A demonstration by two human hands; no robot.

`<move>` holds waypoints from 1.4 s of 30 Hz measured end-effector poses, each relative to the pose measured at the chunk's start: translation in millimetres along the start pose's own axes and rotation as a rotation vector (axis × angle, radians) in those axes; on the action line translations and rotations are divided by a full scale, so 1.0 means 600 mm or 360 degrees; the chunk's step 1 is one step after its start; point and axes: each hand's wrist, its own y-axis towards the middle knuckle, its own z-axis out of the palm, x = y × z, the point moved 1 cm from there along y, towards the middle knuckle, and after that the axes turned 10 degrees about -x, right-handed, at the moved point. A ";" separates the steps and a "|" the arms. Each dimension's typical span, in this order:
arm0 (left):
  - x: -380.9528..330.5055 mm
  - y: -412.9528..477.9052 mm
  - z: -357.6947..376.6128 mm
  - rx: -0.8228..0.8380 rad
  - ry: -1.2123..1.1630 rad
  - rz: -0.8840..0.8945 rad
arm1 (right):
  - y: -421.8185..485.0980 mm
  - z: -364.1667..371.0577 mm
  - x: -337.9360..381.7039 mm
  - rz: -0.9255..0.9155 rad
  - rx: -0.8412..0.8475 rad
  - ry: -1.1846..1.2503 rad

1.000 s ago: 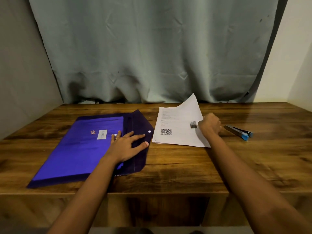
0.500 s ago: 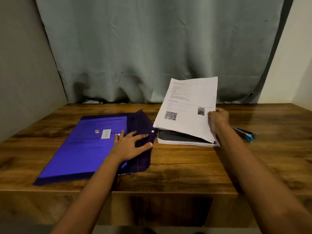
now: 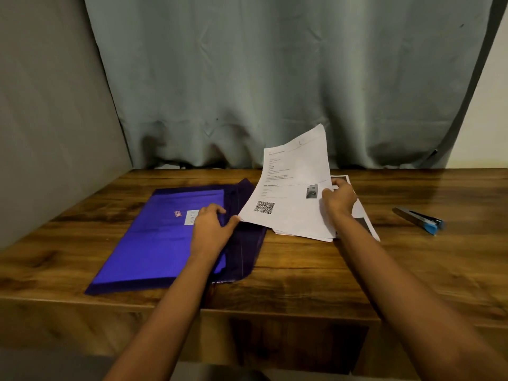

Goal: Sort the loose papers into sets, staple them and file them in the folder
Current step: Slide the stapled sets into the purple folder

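Observation:
A purple plastic folder (image 3: 154, 240) lies on the wooden table at the left, its dark flap open to the right. My left hand (image 3: 213, 229) rests on the folder near the flap, with its thumb at the lower left corner of the papers. My right hand (image 3: 339, 200) grips the right edge of a set of white printed sheets (image 3: 291, 199) with a QR code; their far end curls upward and their left corner overlaps the flap. More sheets (image 3: 367, 225) lie flat beneath them. A blue and grey stapler (image 3: 420, 220) sits to the right.
A grey-green curtain (image 3: 275, 78) hangs behind the table's (image 3: 330, 270) far edge. A grey wall closes off the left side. The table's front edge runs close below my forearms.
My right hand lifted the top sheets off the pile, then brought them down and leftward toward the folder flap. My left hand shifted toward the flap, its thumb meeting the papers' corner.

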 end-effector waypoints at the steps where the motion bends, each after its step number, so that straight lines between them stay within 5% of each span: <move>1: 0.001 0.001 -0.003 -0.0048 0.0070 -0.0035 | -0.002 -0.001 0.001 -0.0027 -0.0003 -0.0024; 13: -0.023 0.004 -0.008 -0.0146 0.0413 -0.0100 | -0.018 0.002 0.006 -0.0149 0.0036 -0.0127; 42: -0.006 0.005 -0.032 -0.0314 0.0043 -0.0137 | -0.032 0.012 -0.013 0.0653 0.0176 0.0037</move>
